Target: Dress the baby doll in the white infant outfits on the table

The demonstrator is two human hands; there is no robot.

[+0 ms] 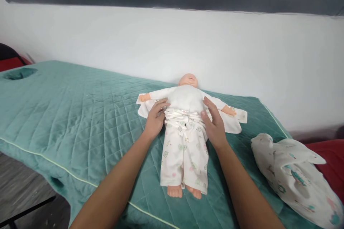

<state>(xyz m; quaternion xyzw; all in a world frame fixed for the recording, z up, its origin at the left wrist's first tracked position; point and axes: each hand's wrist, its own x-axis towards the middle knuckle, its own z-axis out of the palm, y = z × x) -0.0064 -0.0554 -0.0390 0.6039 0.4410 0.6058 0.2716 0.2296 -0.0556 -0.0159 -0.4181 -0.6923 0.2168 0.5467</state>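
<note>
A baby doll [185, 98] lies on its back on the green quilted bed [80, 114], head toward the wall. It wears a white top and printed white trousers [185, 150], and lies on an opened white garment [236, 121]. My left hand [156, 118] rests on the doll's left side at the waist, fingers curled onto the trouser waistband. My right hand [213, 123] presses flat against the other side of the waist, fingers stretched out. Both hands flank the waistband.
A bundled printed cloth [292, 171] lies at the bed's right edge. A white wall [172, 43] runs behind the bed. A face hole [18, 73] is in the bed's far left end. Red padding [330, 161] shows at the right.
</note>
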